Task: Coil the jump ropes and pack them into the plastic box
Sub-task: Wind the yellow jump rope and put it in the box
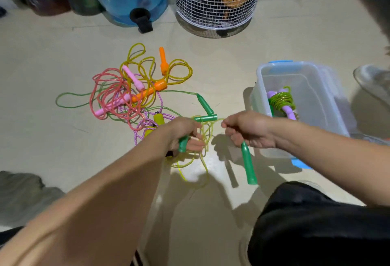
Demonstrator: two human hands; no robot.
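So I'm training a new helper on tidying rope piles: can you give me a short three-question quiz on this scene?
1. True or false: the clear plastic box with blue latches already holds a coiled green rope with purple handles.
2. What does the right hand grip?
A. an orange handle
B. a green handle
C. a pink handle
3. Which rope is being coiled between the right hand and the left hand?

Key:
1. True.
2. B, the green plastic handle.
3. The thin yellow-green jump rope.
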